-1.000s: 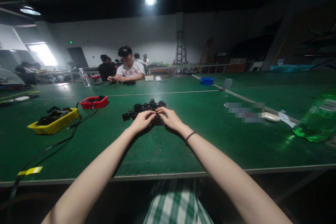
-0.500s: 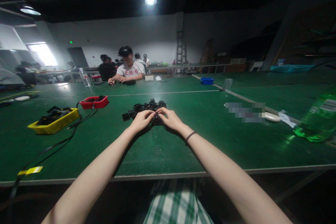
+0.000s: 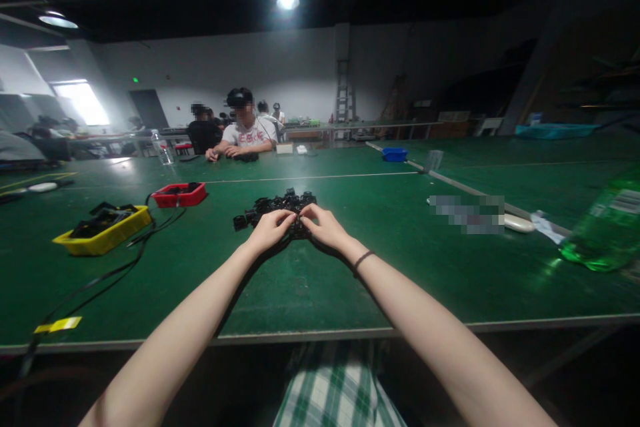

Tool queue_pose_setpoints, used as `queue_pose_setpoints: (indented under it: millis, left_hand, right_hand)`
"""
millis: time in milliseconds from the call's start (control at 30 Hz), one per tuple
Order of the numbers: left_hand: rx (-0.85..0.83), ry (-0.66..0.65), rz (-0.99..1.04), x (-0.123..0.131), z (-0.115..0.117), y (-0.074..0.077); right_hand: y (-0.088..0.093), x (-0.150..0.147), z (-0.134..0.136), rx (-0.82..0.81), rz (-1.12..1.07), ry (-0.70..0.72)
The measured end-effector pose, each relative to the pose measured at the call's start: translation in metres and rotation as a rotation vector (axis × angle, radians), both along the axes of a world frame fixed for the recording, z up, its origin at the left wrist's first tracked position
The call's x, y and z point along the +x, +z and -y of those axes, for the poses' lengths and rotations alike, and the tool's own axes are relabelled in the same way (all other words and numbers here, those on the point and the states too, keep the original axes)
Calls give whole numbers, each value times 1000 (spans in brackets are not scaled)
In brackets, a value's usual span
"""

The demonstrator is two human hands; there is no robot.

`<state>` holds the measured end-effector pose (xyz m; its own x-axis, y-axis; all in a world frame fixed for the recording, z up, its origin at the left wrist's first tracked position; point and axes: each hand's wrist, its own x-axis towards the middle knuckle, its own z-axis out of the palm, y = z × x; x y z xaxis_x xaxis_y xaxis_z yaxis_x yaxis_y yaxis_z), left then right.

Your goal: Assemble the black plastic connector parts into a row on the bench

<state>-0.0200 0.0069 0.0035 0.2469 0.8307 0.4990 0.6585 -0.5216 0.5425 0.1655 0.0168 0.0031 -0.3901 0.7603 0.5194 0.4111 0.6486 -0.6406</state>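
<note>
On the green table, several small black parts [image 3: 291, 197] lie in a cluster straight in front of me. My left hand [image 3: 270, 229] rests at the near side of this cluster, its thumb and fingers closed in a pinch. From the other side my right hand [image 3: 326, 227] meets it, also pinching, with a dark band on the wrist. The fingertips of both hands almost touch. What sits between them is too small and dark to name, and my fingers cover part of the cluster.
To the left stand a yellow tray [image 3: 107, 235] and a red tray [image 3: 180, 196], both holding black parts, with black cables [image 3: 143, 240] alongside. A green bottle [image 3: 607, 227] is at the right. A blue tray [image 3: 395, 155] lies farther back. Across the table sits a person [image 3: 250, 133].
</note>
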Motion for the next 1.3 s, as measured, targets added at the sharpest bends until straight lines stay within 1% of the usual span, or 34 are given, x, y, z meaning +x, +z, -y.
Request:
queue_pose_setpoints:
  millis: [167,400,967,1133,1300]
  left_hand:
    - [-10,-18,11,0,1,0]
    - [-40,-95,44,0,3,1]
    - [0,-31,33,0,0,-1]
    - [-8,-30,44,0,1,0]
    - [-26,-15,54,0,1,1]
  right_hand:
    - [1,0,0,-20,-26,-48]
    - [2,1,-1,-66,-72,-105]
    - [-3,1,-6,-58,-116,-57]
    - [-4,2,-6,-49,-94,-25]
    - [-1,2,-4,-59,-60,-25]
